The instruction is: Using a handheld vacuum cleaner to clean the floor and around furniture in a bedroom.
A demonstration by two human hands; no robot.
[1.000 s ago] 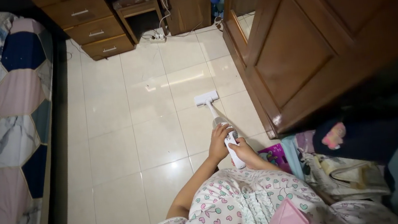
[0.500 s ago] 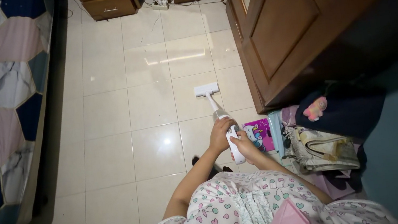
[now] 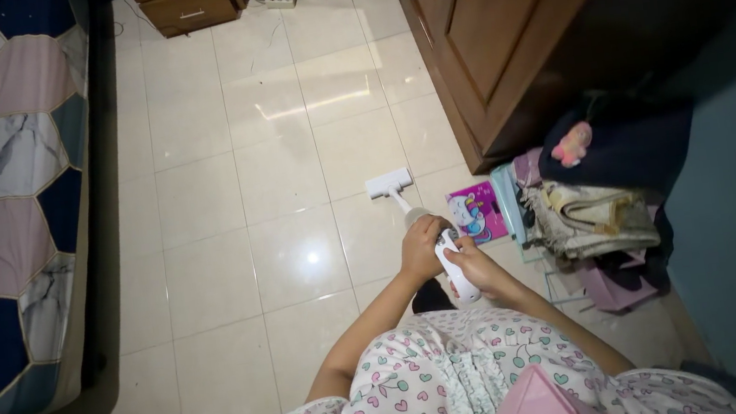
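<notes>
Two hands: both wrapped on one white stick vacuum (image 3: pixel 432 232), low in front of the body.
Left hand (image 3: pixel 420 247): fingers curled tight round the upper tube, just above the grey joint.
Right hand (image 3: pixel 479 270): fingers closed on the white handle, nearer the body.
Vacuum head (image 3: pixel 388 182): flat on the pale floor tiles (image 3: pixel 200 209), angled forward and a little left.
Doing it well: my call is to keep that head flat and steer from the handle, with the left hand only guiding.
Right edge: wooden wardrobe (image 3: pixel 497 41) close by; a purple picture book (image 3: pixel 477 210) lies just beside the tube, and a heap of clothes (image 3: pixel 588 208) sits past it.
Left edge: bed (image 3: pixel 1 187) with a patchwork cover, well apart.
Open room: bare tiles run ahead toward the drawers (image 3: pixel 184 5) and a tangle of cables (image 3: pixel 277 1).
</notes>
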